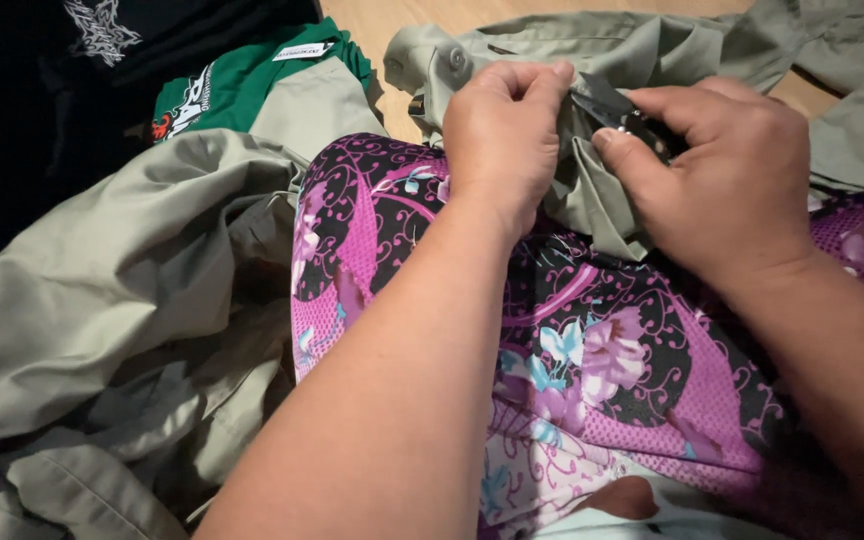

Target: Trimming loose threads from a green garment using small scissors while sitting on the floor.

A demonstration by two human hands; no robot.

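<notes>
The left hand [500, 135] pinches a fold of the grey-green shirt [592, 190], which lies across the lap on purple floral cloth [602, 360]. The right hand [722, 170], fingers closed, grips what looks like small dark snips [620, 112] touching that fold.

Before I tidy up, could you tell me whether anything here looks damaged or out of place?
Nothing looks damaged. The grey-green garment is bunched between the left hand and the right hand, which holds a small dark tool.

Sage-green shirt [592, 190], magenta-and-black floral cloth [602, 350], green top [252, 75] with white panel, black garment [22, 110].
</notes>
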